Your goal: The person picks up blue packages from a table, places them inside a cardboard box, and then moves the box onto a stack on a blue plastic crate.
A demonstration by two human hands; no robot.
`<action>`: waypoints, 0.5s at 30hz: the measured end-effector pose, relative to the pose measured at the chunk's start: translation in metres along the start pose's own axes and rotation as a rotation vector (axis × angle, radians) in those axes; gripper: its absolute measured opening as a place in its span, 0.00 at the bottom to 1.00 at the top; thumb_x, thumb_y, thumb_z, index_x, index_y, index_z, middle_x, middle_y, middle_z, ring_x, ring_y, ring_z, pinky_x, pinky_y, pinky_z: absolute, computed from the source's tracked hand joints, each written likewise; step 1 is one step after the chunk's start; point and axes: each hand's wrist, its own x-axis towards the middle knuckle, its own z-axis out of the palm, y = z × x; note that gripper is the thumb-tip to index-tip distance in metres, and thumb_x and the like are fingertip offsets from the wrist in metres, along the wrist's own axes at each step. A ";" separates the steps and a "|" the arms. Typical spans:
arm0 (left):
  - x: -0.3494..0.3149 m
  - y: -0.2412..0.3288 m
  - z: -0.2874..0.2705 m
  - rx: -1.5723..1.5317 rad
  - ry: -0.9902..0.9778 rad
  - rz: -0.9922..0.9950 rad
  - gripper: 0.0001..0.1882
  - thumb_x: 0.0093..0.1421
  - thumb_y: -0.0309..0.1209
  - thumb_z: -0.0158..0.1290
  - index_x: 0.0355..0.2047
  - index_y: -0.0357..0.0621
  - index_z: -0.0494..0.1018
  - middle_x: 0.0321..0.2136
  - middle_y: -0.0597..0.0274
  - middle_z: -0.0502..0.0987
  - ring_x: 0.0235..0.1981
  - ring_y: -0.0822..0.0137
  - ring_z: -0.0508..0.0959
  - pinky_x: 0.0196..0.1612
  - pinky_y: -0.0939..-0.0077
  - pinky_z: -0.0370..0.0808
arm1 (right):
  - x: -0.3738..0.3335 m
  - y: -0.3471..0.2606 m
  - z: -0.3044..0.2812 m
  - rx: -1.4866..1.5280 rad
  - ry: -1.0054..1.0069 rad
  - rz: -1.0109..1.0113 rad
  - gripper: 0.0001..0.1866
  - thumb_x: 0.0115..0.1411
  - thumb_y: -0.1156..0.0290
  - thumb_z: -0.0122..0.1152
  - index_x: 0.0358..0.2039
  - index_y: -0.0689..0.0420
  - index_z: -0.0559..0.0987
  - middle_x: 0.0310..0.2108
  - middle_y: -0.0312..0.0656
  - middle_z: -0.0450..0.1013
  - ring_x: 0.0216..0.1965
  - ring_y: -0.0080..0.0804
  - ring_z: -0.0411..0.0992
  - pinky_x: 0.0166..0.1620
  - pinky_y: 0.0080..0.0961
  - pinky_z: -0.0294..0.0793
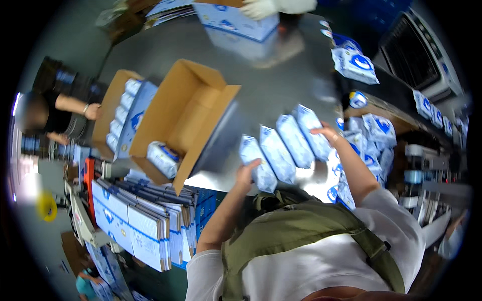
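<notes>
Several soft blue-and-white packs point(277, 153) stand on edge in a row, side by side, on the metal table. My left hand point(246, 171) grips the leftmost pack from its outer side. At the other end, my right hand point(327, 133) closes on the rightmost pack, so the row sits between both hands. To the left is an open cardboard carton point(190, 108), tilted, with one pack point(163, 159) lying in its lower corner. Narrow gaps show between some packs in the row.
Left of the carton, another carton point(135, 120) holds a row of packs, with a co-worker's hand point(92, 111) at it. Flattened cartons point(145, 220) stack at lower left. Loose packs point(371, 145) pile at right beside a conveyor point(386, 98). A gloved hand point(258, 8) touches a far box point(236, 22).
</notes>
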 end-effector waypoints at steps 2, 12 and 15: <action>0.002 -0.012 0.001 -0.072 -0.041 0.079 0.31 0.43 0.36 0.65 0.45 0.33 0.68 0.39 0.50 0.76 0.38 0.56 0.77 0.43 0.63 0.74 | -0.015 0.020 -0.012 0.120 0.064 -0.003 0.39 0.38 0.69 0.71 0.52 0.64 0.66 0.44 0.48 0.71 0.43 0.40 0.72 0.47 0.33 0.72; -0.134 0.132 -0.035 -0.109 0.104 1.333 0.42 0.49 0.49 0.59 0.53 0.32 0.56 0.45 0.53 0.68 0.47 0.63 0.68 0.52 0.72 0.63 | -0.063 -0.139 0.075 0.162 -0.030 -0.999 0.40 0.50 0.57 0.60 0.60 0.59 0.56 0.55 0.42 0.63 0.56 0.37 0.62 0.58 0.32 0.60; -0.135 0.171 -0.079 -0.208 0.152 1.526 0.42 0.48 0.51 0.59 0.52 0.33 0.56 0.44 0.56 0.66 0.47 0.65 0.67 0.52 0.73 0.62 | -0.027 -0.191 0.140 0.164 -0.041 -1.075 0.34 0.50 0.62 0.58 0.56 0.58 0.60 0.50 0.39 0.64 0.51 0.32 0.63 0.55 0.28 0.60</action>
